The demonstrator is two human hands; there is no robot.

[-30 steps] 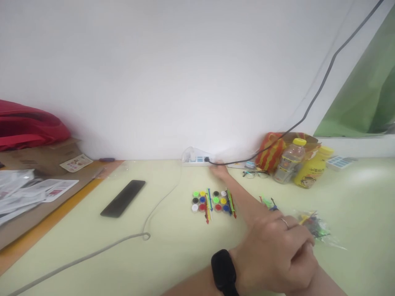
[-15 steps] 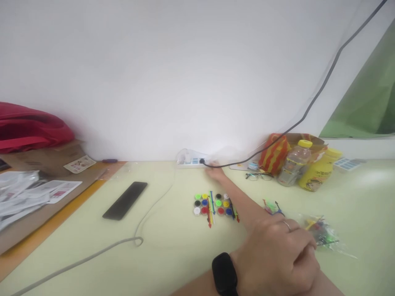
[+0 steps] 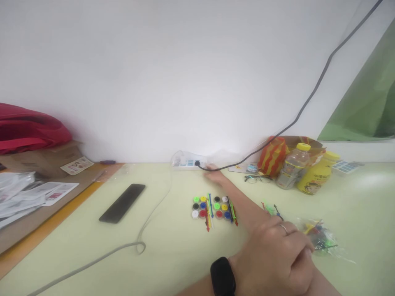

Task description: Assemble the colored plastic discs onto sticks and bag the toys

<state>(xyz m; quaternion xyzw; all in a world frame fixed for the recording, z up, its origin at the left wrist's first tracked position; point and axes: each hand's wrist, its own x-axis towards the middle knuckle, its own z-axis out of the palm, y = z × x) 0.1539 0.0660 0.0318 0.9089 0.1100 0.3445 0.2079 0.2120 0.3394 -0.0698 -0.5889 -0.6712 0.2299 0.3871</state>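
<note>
My right arm stretches across the pale yellow table to the back wall. My right hand (image 3: 213, 174) lies by the white power strip (image 3: 187, 163), right at the black plug (image 3: 198, 164) of a dark cable; its fingers are too small and blurred to read. My left hand (image 3: 275, 260), with a ring and a black wristband (image 3: 222, 276), sits in the foreground with fingers curled over my right forearm. Left of that forearm lie two small grids of coloured round caps (image 3: 210, 206) with coloured sticks beside them.
A clear bag of coloured sticks (image 3: 319, 239) lies to the right, and a black flat device (image 3: 122, 203) to the left. A grey cable (image 3: 92, 259) loops over the table. Glasses (image 3: 258, 178), a bottle (image 3: 291, 166) and a yellow container (image 3: 317, 177) stand at the back right. Papers (image 3: 27, 195) lie far left.
The view has shifted a little. Both hands stay about where they were, the right at the power strip and the left on the forearm.
</note>
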